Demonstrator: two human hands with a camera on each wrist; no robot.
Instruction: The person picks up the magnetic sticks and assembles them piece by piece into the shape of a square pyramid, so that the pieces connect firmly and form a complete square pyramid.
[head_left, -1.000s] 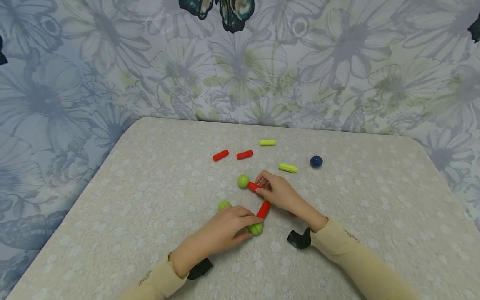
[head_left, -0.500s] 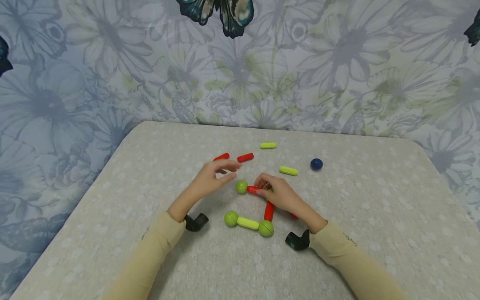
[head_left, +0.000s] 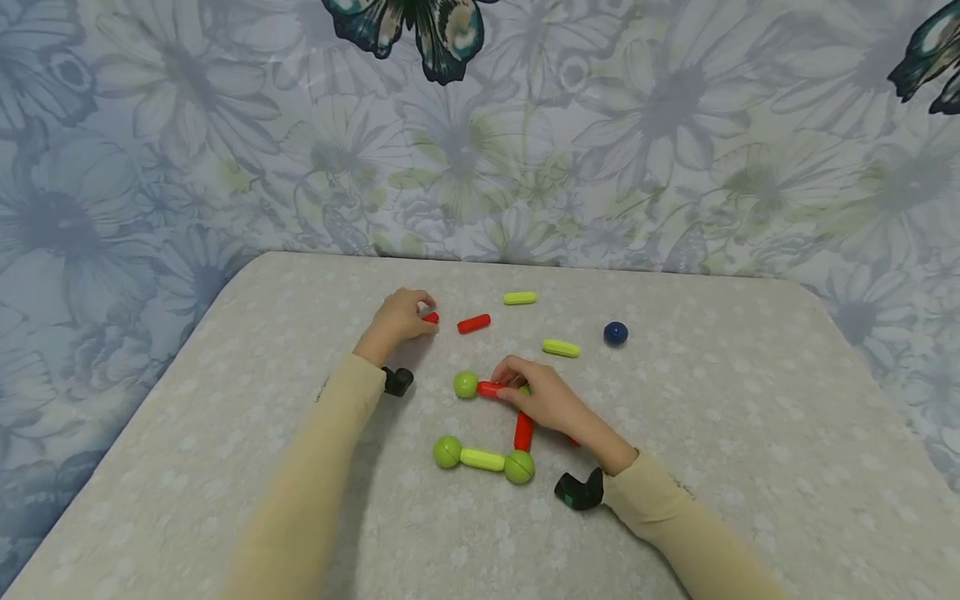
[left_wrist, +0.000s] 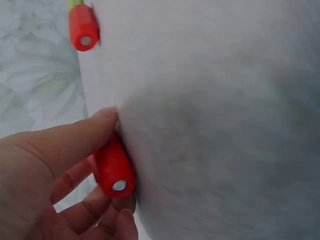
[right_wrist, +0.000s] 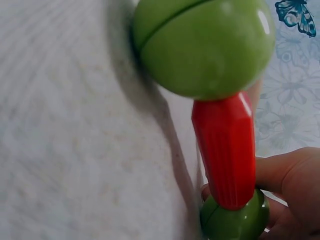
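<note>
At the back left, my left hand [head_left: 392, 323] has its thumb and fingers around a red magnetic stick [left_wrist: 114, 167], whose metal end shows in the left wrist view. My right hand [head_left: 547, 398] pinches another red magnetic stick [head_left: 490, 390] in a joined chain on the table. This stick meets a green ball [head_left: 466, 384] on its left and a partly hidden green ball under the hand. From there a red stick [head_left: 523, 432] runs toward the front to a green ball [head_left: 519, 467]. A yellow-green stick [head_left: 482, 459] links that ball to another green ball [head_left: 447, 451].
Farther back lie a loose red stick [head_left: 474, 323] and two yellow-green sticks [head_left: 520, 297]. A dark blue ball [head_left: 616, 333] sits to the right. Part of a red piece [head_left: 573, 442] shows beside the right wrist. A patterned wall backs the cloth-covered table [head_left: 697, 375].
My left hand has left the front of the chain and moved back and left to a loose red stick, which it now holds. My right hand stays on the chain.
</note>
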